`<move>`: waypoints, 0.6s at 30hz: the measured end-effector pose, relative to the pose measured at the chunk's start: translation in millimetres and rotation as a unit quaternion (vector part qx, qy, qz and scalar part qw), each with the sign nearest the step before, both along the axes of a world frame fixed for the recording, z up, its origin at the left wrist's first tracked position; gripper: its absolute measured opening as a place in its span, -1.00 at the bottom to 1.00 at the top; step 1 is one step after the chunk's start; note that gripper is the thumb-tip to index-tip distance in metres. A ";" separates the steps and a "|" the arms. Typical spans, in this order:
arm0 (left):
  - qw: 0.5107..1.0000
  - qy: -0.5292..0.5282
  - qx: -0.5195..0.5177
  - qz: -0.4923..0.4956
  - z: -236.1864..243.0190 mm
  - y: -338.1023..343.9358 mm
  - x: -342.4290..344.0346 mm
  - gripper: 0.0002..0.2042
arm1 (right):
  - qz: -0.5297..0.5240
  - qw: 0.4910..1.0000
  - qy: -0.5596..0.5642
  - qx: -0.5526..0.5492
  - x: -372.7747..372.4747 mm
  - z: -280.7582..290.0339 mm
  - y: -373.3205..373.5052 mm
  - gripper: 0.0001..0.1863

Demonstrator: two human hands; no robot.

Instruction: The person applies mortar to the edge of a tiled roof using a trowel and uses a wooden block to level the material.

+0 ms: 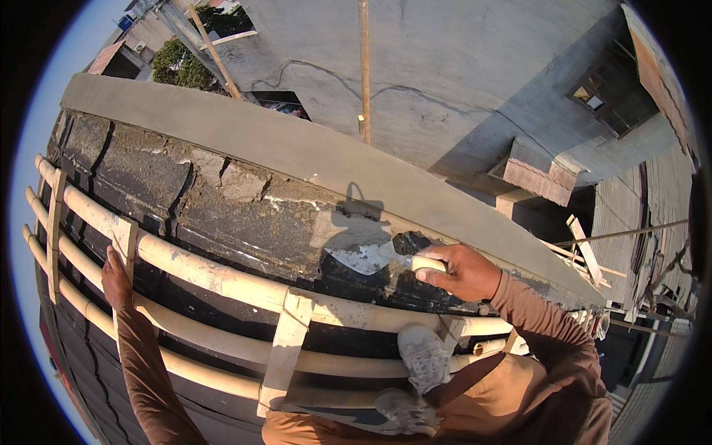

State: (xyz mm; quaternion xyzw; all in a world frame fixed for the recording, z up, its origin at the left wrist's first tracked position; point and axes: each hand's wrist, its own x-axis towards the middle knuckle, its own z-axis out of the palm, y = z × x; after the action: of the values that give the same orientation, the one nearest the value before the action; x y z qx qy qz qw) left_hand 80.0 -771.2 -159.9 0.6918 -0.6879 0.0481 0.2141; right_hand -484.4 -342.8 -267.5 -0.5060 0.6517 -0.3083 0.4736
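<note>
Grey mortar clung to the trowel (365,257), blade flat against the dark wall (222,200) under its smooth top edge; the right hand (461,272) wrapped the handle tight, while the left hand (115,278) clasped the bamboo scaffold (215,274) for balance, shoes (423,356) braced on poles.

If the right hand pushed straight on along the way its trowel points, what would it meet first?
The right hand holds a trowel pointing left along the wall. Its blade tip already looks to be at the grey plaster patch on the dark wall face, though depth is uncertain.
</note>
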 end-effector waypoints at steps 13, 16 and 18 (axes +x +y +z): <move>0.997 0.036 0.057 -0.022 -7.9 -15.1 12.8 -0.22 | -0.143 0.923 0.357 0.008 -183.3 -14.1 -23.8 -0.48; 0.999 0.022 0.042 -0.011 -6.3 -15.9 10.3 -0.21 | -0.100 0.835 0.541 -0.001 -216.0 -84.0 -43.8 -0.53; 0.999 0.024 0.034 -0.009 -6.4 -13.3 13.4 -0.21 | -0.028 0.812 0.579 0.069 -204.3 -107.6 -66.8 -0.57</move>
State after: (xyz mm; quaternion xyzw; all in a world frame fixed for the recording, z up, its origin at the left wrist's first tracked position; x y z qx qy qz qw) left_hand 93.4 -784.6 -166.3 0.6935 -0.6900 0.0064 0.2071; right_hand -688.8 -409.6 -375.1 -0.5382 0.8388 0.0749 0.0332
